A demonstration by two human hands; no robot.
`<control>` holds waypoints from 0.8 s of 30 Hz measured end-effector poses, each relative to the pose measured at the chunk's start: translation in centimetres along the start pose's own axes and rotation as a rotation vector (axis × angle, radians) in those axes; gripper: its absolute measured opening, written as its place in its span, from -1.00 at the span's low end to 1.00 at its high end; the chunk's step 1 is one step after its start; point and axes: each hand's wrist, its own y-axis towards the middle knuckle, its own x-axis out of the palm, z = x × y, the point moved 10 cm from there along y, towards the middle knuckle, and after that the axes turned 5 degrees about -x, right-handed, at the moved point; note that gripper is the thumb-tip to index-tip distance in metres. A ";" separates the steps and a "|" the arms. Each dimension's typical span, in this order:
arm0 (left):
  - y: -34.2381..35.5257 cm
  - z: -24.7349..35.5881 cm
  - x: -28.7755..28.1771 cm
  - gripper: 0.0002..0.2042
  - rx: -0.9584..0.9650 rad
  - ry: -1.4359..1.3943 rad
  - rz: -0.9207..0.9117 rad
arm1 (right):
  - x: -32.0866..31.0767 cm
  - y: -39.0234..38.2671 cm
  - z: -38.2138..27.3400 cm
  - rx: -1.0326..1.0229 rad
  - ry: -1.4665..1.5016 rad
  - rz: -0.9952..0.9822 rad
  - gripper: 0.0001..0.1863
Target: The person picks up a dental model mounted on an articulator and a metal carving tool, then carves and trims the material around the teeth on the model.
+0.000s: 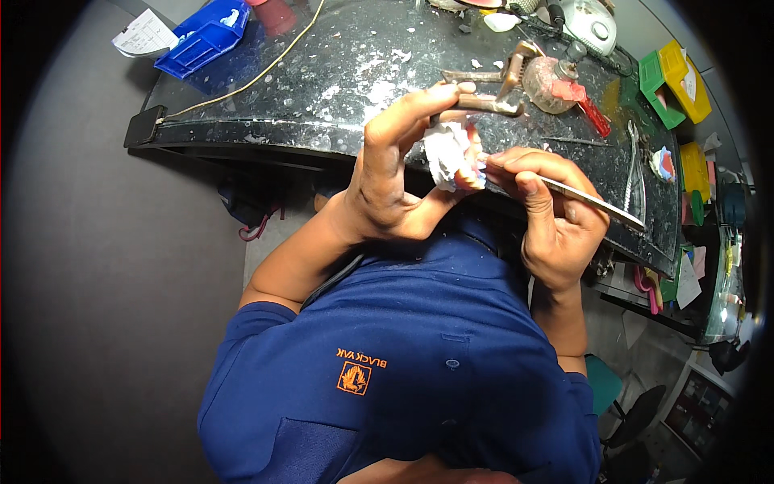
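My left hand [395, 161] is closed around a dental articulator [490, 106], a brass-coloured metal frame, raised over the bench's front edge. Mounted on it is a white plaster dental model [445, 155] with a row of denture teeth [469, 171] set in pink wax, facing right. In my right hand [560, 214] is a slim metal dental hand tool [597, 200], gripped like a pen. Its tip meets or nearly meets the teeth; my fingers partly cover that end, so its shape cannot be made out.
On the dark, plaster-specked bench [322, 97] stand a round glass burner [548, 85] with a red-handled tool [595, 118] beside it. Metal tweezers [631, 169] and a small blue-and-pink model [663, 164] lie right. A blue bin [205, 40] sits far left, near a cord [266, 77].
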 end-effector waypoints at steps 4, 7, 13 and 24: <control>0.7 -0.3 -0.2 0.03 -0.092 -0.119 -0.022 | -0.4 0.0 -0.1 -0.035 0.055 0.027 -0.88; 0.3 -1.3 -0.4 0.10 -0.219 -0.252 0.019 | -1.1 0.0 -0.5 -0.064 0.101 0.118 -0.87; 0.4 -1.6 -0.8 0.13 -0.257 -0.250 0.039 | -0.5 0.0 -2.3 -0.238 -0.202 0.054 -0.87; 0.3 -1.0 -1.4 0.20 -0.195 -0.195 0.087 | -2.4 -1.5 -1.2 -0.152 0.120 0.120 -0.75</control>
